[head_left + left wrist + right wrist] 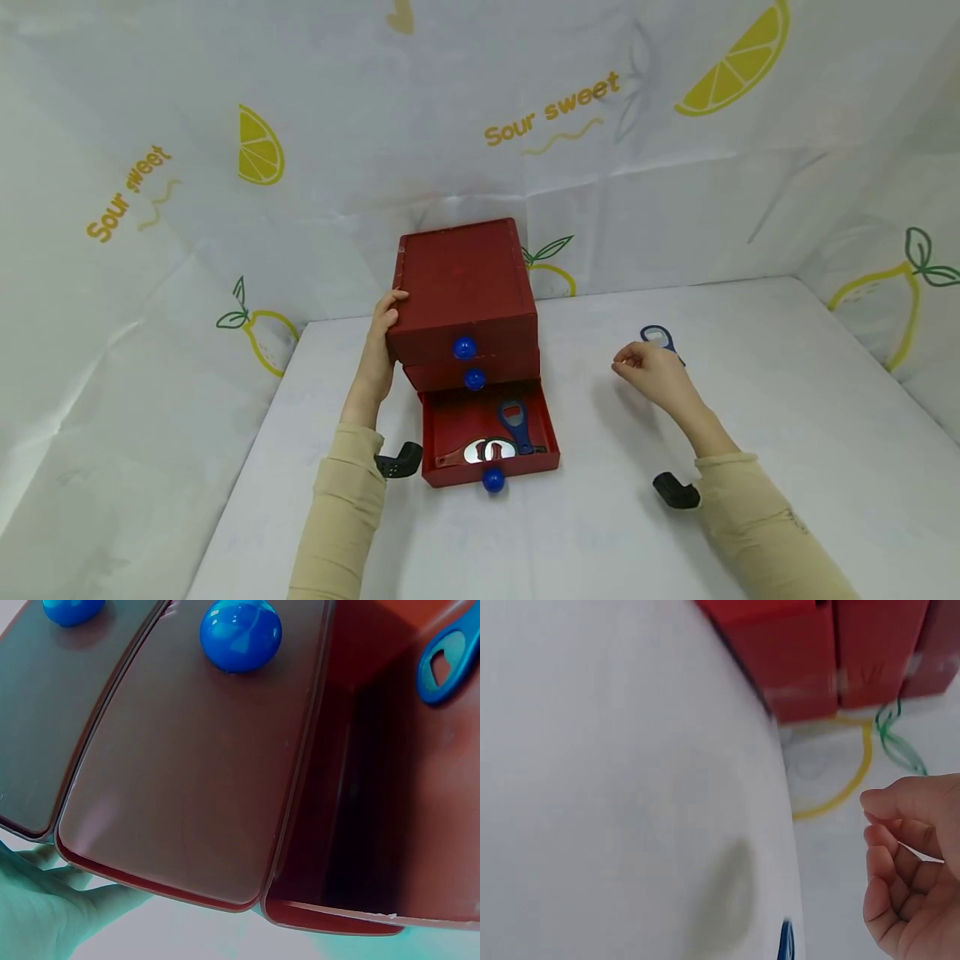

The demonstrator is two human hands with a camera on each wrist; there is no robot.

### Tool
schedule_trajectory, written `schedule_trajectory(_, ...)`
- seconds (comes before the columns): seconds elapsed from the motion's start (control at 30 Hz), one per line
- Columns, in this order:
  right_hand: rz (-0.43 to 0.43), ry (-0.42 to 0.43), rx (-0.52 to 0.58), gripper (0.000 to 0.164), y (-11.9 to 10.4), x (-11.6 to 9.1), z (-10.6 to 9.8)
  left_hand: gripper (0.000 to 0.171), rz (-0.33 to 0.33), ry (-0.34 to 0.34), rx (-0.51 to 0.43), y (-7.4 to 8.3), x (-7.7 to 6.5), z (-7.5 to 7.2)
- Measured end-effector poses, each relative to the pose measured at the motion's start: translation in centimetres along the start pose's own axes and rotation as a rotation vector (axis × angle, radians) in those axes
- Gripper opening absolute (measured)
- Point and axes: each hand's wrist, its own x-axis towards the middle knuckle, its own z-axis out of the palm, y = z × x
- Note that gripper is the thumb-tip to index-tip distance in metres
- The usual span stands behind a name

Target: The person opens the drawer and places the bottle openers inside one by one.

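Observation:
A red three-drawer cabinet (465, 279) with blue round knobs stands on the table, its bottom drawer (450, 477) pulled out. My left hand (378, 354) rests against the cabinet's left side, fingertips at the top edge; the left wrist view shows this hand (45, 900) partly hidden behind the cabinet. Inside the drawer lie a blue bottle opener (516, 427) and others with silver heads, one with a red handle (452, 457). My right hand (656, 375) hovers above the table, fingers loosely curled, holding nothing. Just beyond it lies another blue bottle opener (656, 334), partly covered by the hand.
A white sheet (375, 150) printed with lemons and lettering hangs behind the white table (600, 533). Black wrist devices (675, 492) stick out from both sleeves. The open drawer juts toward the front, between the two arms.

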Motion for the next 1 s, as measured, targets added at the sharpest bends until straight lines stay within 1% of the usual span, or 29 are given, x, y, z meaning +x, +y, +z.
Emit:
schedule_trajectory(0.13, 0.06, -0.01, -0.048, 0.023, 2.4, 0.6, -1.4, 0.038, 0.001, 0.0, 0.006, 0.0, 0.0, -0.1)
schedule_trajectory(0.27, 0.118, -0.012, -0.067, 0.031, 4.2, 1.0, -2.2, 0.038, 0.001, -0.003, 0.006, 0.1, -0.1, 0.0)
schedule_trajectory(0.37, 0.159, -0.008, -0.086, 0.038, 5.2, 1.3, -2.3, 0.038, -0.001, -0.006, 0.002, 0.1, -0.1, 0.0)
schedule_trajectory(0.43, 0.202, -0.014, -0.095, 0.043, 5.8, 1.4, -2.3, 0.038, -0.003, -0.006, -0.001, 0.1, -0.1, 0.0)
schedule_trajectory(0.6, 0.325, -0.065, -0.105, 0.053, 7.0, 1.4, -1.7, 0.037, -0.009, -0.004, 0.0, 0.1, 0.0, 0.0)
schedule_trajectory(0.7, 0.347, -0.077, -0.111, 0.052, 7.4, 1.3, -1.6, 0.036, -0.014, -0.005, 0.001, 0.2, 0.0, 0.0)
schedule_trajectory(0.87, 0.326, -0.064, -0.107, 0.042, 7.8, 1.1, -1.7, 0.036, -0.014, -0.001, 0.001, 0.1, 0.0, -0.1)
schedule_trajectory(1.0, 0.332, -0.067, -0.095, 0.037, 7.7, 0.9, -2.0, 0.036, -0.012, -0.003, -0.001, 0.1, 0.0, 0.0)
